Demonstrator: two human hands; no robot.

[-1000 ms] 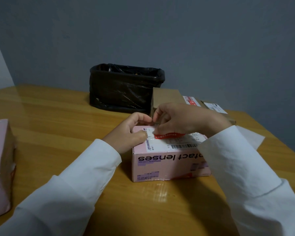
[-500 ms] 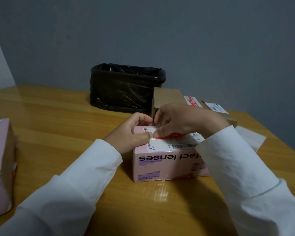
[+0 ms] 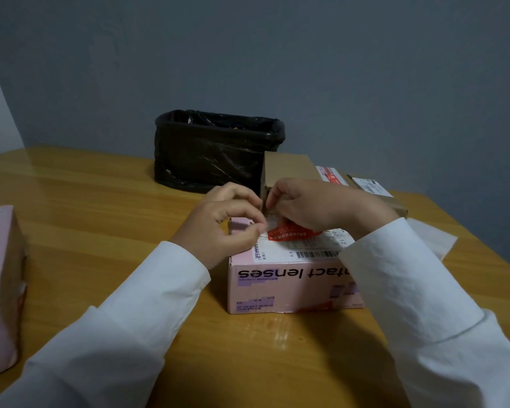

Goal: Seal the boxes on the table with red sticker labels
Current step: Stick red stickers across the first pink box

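Two hands meet over a pink box in the middle of a wooden bench (image 3: 95, 207), both in white sleeves. At the far left edge another pink box (image 3: 0, 287) stands on the bench, only partly in view, with a brown side turned toward the middle. Moving right, the left hand (image 3: 221, 228) is curled, its thumb and forefinger pinched together at the left end of the red sticker label (image 3: 292, 233); whether they grip the label itself or a clear backing strip beside it cannot be told. Behind the hands, toward the wall, a black bin (image 3: 212, 154) lined with a black bag sits on the bench. The central pink box (image 3: 286, 287) lies right under the hands, its front side printed with "contact lenses" upside down and its top carrying a white shipping label with a barcode. The red sticker label lies across that top near the far edge, partly lifted and creased, just above the white label. The right hand (image 3: 321, 204) has its fingers curled down over the right part of the red sticker, pinching it from above. Just behind the right hand a brown cardboard box (image 3: 286, 169) stands upright, and further right a flatter brown box (image 3: 374, 189) with white labels and a red mark lies on the bench. A sheet of pale paper (image 3: 433, 240) lies at the right, partly hidden by the right sleeve.
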